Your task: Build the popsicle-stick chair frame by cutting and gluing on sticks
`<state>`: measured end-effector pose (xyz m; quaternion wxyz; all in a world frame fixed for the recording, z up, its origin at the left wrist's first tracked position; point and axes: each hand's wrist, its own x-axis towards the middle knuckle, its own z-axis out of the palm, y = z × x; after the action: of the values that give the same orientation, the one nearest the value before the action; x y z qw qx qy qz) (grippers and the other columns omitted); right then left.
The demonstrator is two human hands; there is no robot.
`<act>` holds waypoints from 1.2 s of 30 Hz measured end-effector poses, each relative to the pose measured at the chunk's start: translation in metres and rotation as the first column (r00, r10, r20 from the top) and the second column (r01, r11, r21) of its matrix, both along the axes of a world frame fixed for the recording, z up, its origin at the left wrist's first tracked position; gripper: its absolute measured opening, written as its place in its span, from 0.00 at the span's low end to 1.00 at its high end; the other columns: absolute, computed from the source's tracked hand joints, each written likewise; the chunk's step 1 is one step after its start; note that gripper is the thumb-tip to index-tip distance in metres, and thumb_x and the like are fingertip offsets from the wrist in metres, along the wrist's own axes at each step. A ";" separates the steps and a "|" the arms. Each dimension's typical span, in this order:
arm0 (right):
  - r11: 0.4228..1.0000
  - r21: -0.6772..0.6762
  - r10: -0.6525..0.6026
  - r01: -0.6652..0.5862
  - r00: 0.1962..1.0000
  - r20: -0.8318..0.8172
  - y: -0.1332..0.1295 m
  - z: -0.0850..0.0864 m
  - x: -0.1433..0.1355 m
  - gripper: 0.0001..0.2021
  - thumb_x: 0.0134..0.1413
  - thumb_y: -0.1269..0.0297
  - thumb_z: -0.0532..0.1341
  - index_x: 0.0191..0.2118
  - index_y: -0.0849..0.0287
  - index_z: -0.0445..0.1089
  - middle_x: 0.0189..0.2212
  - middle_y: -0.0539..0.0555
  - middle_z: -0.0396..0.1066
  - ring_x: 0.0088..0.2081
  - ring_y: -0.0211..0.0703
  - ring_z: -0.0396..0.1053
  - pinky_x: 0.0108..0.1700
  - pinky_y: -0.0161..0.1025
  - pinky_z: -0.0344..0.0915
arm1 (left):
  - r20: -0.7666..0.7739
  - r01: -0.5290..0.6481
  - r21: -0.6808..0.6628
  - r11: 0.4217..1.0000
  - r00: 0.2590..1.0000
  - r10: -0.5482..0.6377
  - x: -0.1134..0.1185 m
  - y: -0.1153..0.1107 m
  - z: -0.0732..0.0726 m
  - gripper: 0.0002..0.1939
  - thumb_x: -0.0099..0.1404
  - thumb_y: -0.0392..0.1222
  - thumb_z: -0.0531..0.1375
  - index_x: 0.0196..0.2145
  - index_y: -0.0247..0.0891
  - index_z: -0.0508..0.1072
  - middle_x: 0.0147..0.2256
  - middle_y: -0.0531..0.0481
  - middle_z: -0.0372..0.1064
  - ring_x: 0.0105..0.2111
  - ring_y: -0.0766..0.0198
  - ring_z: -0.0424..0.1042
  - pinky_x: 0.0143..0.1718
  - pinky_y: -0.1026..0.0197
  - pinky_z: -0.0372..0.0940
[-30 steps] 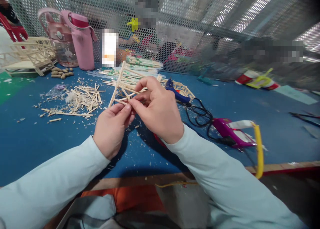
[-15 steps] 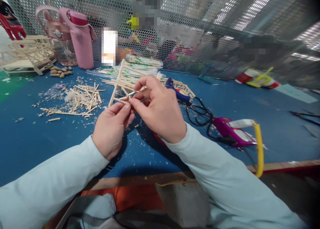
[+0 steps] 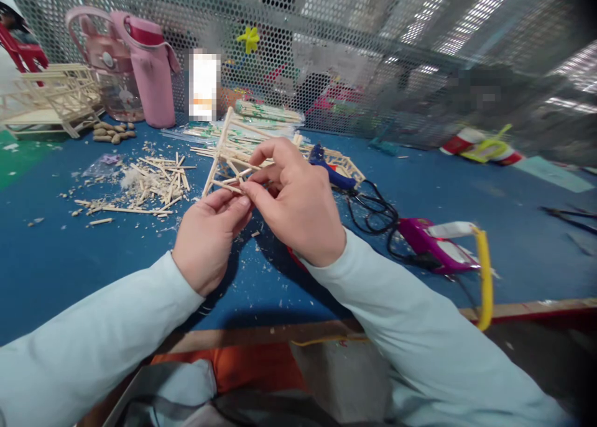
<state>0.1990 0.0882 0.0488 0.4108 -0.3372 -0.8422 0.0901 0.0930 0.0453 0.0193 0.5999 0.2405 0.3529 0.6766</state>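
Observation:
A light wooden stick frame stands tilted at the middle of the blue table, its near end between my hands. My left hand is closed, thumb and fingers pinched on the frame's near sticks. With thumb and fingertips, my right hand pinches the same corner and covers the frame's right part. The two thumbs nearly meet there. Behind my right hand lies a blue glue gun beside another lattice of sticks.
Left of my hands is a pile of stick offcuts. Farther back are peanuts, a pink bottle, a clear bottle and bagged sticks. A purple device with black cable lies right, near the table edge.
My left thumb has shifted slightly right, closer to my right thumb. Both hands keep their pinch at the frame's near corner.

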 end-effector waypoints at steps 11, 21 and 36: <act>0.999 -0.026 0.022 -0.023 0.999 -0.036 0.003 -0.002 -0.001 0.11 0.49 0.76 0.58 0.39 0.56 0.63 0.29 0.45 0.72 0.31 0.37 0.72 0.35 0.36 0.66 | -0.029 -0.065 -0.014 0.998 0.998 0.064 0.000 0.003 -0.002 0.02 0.54 0.31 0.63 0.28 0.32 0.74 0.28 0.53 0.72 0.29 0.73 0.69 0.33 0.70 0.64; 0.999 0.040 -0.018 0.026 0.981 -0.195 -0.005 0.010 0.014 0.08 0.52 0.75 0.57 0.37 0.56 0.64 0.22 0.44 0.69 0.19 0.31 0.62 0.23 0.32 0.59 | -0.033 -0.093 -0.093 0.991 0.995 0.090 0.000 0.002 0.006 0.05 0.58 0.27 0.61 0.25 0.31 0.72 0.22 0.54 0.69 0.24 0.74 0.68 0.31 0.71 0.64; 0.974 0.205 -0.053 0.092 0.981 -0.185 0.009 -0.009 0.017 0.06 0.50 0.74 0.57 0.34 0.60 0.69 0.26 0.48 0.67 0.25 0.33 0.61 0.30 0.34 0.60 | -0.006 -0.111 -0.091 0.990 0.994 0.111 -0.001 0.001 0.008 0.05 0.58 0.26 0.61 0.28 0.32 0.73 0.24 0.55 0.69 0.25 0.75 0.69 0.32 0.71 0.65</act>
<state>0.2157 0.0973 0.0402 0.5215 -0.3126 -0.7938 0.0142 0.0919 0.0466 0.0274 0.5715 0.1930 0.3967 0.6919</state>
